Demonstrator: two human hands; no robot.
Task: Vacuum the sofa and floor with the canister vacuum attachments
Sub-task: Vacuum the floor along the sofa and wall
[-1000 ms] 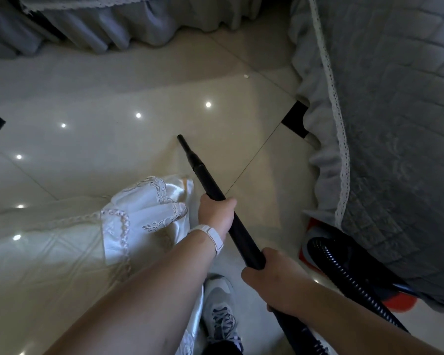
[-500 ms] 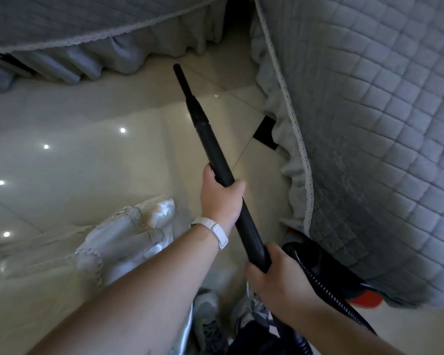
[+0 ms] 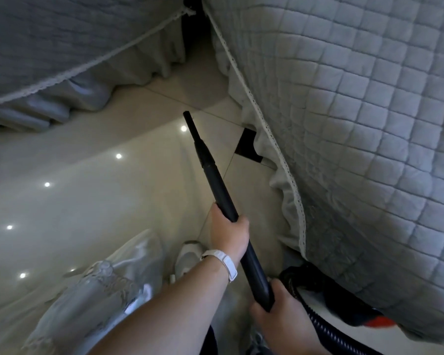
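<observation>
A long black vacuum wand (image 3: 215, 175) runs up the middle of the view, and its narrow crevice tip (image 3: 189, 121) points toward the floor gap between two sofa pieces. My left hand (image 3: 228, 231), with a white wristband, grips the wand at mid-length. My right hand (image 3: 280, 313) holds its lower end, where the black ribbed hose (image 3: 318, 321) joins. The hose leads to the red and white canister (image 3: 377, 322), mostly hidden under the sofa cover. A sofa in a grey quilted cover (image 3: 356, 124) fills the right; a second covered sofa (image 3: 62, 42) lies at the upper left.
The glossy beige tile floor (image 3: 87, 201) reflects ceiling lights. A white satin embroidered cloth (image 3: 100, 285) hangs at the lower left. My white shoe (image 3: 187, 257) stands just left of the wand. Frilled, lace-edged sofa skirts (image 3: 290, 190) reach down to the floor on the right and at the top.
The wand's tip went from down near the floor to pointing forward at the corner between the sofas. My view tilted up and nearer the sofas. Both hands kept their grip.
</observation>
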